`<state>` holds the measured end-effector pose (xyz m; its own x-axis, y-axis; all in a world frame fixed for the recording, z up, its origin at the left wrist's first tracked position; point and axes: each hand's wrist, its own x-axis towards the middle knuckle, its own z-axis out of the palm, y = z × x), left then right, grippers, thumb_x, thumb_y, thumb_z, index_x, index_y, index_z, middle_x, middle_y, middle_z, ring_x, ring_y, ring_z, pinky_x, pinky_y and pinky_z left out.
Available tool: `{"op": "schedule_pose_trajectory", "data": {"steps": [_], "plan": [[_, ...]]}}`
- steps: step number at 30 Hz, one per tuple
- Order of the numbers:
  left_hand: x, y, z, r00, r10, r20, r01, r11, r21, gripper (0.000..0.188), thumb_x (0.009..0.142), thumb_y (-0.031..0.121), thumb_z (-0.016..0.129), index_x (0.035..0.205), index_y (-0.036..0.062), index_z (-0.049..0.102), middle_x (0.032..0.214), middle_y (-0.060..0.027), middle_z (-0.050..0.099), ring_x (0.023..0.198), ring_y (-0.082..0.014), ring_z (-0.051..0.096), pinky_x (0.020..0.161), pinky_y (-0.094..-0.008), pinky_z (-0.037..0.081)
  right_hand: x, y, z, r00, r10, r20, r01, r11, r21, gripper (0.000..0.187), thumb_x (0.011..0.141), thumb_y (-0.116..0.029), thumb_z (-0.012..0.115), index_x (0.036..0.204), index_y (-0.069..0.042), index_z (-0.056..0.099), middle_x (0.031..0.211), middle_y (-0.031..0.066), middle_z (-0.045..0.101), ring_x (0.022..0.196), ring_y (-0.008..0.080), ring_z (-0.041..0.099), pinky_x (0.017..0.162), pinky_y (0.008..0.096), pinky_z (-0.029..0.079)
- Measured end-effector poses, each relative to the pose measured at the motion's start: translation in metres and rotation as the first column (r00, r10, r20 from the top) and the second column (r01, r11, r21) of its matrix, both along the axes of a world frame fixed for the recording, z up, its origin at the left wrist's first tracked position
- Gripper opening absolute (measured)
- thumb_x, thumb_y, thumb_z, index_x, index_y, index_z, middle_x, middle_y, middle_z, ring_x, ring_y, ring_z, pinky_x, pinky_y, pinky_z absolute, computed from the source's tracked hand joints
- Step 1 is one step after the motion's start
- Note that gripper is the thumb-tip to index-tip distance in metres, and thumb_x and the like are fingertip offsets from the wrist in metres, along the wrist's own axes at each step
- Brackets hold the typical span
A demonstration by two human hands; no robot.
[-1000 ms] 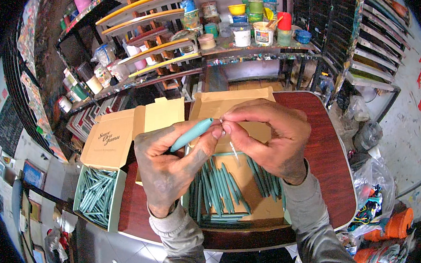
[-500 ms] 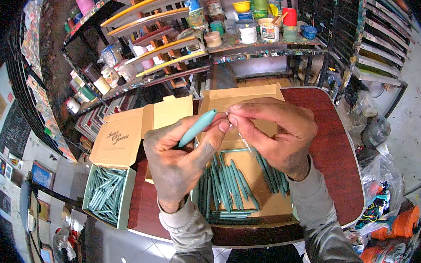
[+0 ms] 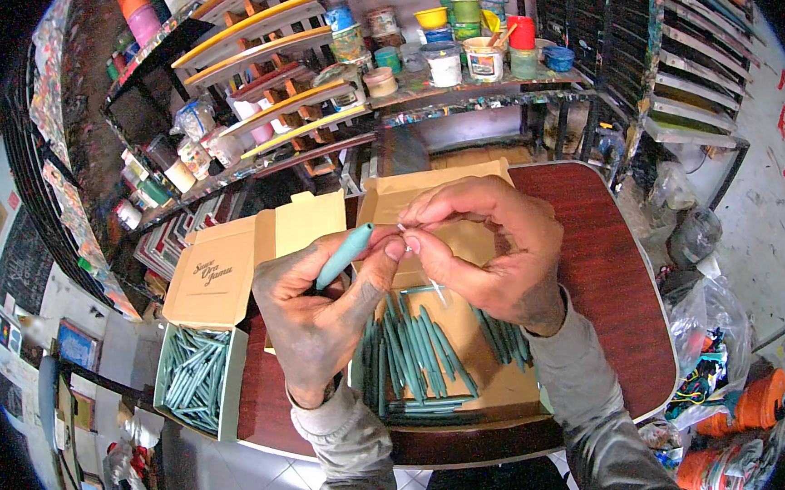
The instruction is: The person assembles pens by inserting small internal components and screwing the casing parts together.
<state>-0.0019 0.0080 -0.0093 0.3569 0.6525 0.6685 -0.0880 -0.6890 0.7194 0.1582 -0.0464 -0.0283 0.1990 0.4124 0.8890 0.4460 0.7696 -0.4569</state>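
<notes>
Red-brown table [image 3: 610, 230] w/ rounded corners. On it: open box [image 3: 503, 387] of teal sticks at centre. 2nd open box [image 3: 204, 386] overhangs left edge.

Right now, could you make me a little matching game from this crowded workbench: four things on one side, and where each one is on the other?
Things:
1. teal stick
2. thin white strand
3. open box
4. red cup

Places:
A. up on the back shelf
B. hanging over the table's left edge
C. in the left hand
D. pinched by the right hand

Pairs: 1-C, 2-D, 3-B, 4-A
</notes>
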Motion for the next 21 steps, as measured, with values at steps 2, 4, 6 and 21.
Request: {"op": "schedule_pose_trajectory", "data": {"steps": [2,4,6,21], "plan": [[-0.002,0.001,0.000,1.000,0.000,-0.018,0.000,1.000,-0.003,0.015,0.079,0.002,0.075,0.093,-0.0036,0.072,0.075,-0.0034,0.069,0.062,-0.0032,0.055,0.053,-0.0167,0.042,-0.002,0.000,-0.001,1.000,-0.008,-0.028,0.008,1.000,-0.029,0.018,0.075,0.005,0.072,0.092,0.002,0.066,0.088,0.0123,0.069,0.084,0.0198,0.069,0.075,0.0292,0.055],[-0.005,-0.002,0.003,0.998,0.003,-0.065,-0.010,0.994,-0.110,0.016,0.078,0.002,0.076,0.093,-0.0030,0.073,0.078,-0.0039,0.070,0.066,-0.0040,0.057,0.058,-0.0169,0.045,-0.001,-0.003,0.001,0.999,-0.046,0.003,0.046,0.998,-0.032,0.018,0.075,0.005,0.073,0.092,0.001,0.067,0.088,0.0118,0.070,0.083,0.0194,0.069,0.075,0.0292,0.055],[-0.003,-0.003,0.006,0.998,0.017,-0.061,-0.022,0.996,-0.083,0.016,0.078,0.003,0.076,0.093,-0.0024,0.073,0.081,-0.0044,0.071,0.071,-0.0061,0.060,0.064,-0.0196,0.048,0.002,0.000,0.002,0.988,-0.131,0.078,0.129,0.991,0.035,0.019,0.074,0.004,0.073,0.092,0.000,0.068,0.087,0.0109,0.070,0.080,0.0188,0.069,0.073,0.0294,0.055],[0.002,0.001,-0.002,0.999,0.019,-0.050,-0.019,1.000,-0.007,0.017,0.081,0.000,0.072,0.097,-0.0045,0.071,0.082,-0.0061,0.071,0.075,-0.0071,0.062,0.068,-0.0197,0.048,0.003,0.001,-0.003,0.975,-0.190,0.115,0.188,0.982,0.028,0.018,0.075,0.002,0.074,0.093,-0.001,0.072,0.087,0.0100,0.073,0.077,0.0155,0.071,0.068,0.0251,0.055]]}}
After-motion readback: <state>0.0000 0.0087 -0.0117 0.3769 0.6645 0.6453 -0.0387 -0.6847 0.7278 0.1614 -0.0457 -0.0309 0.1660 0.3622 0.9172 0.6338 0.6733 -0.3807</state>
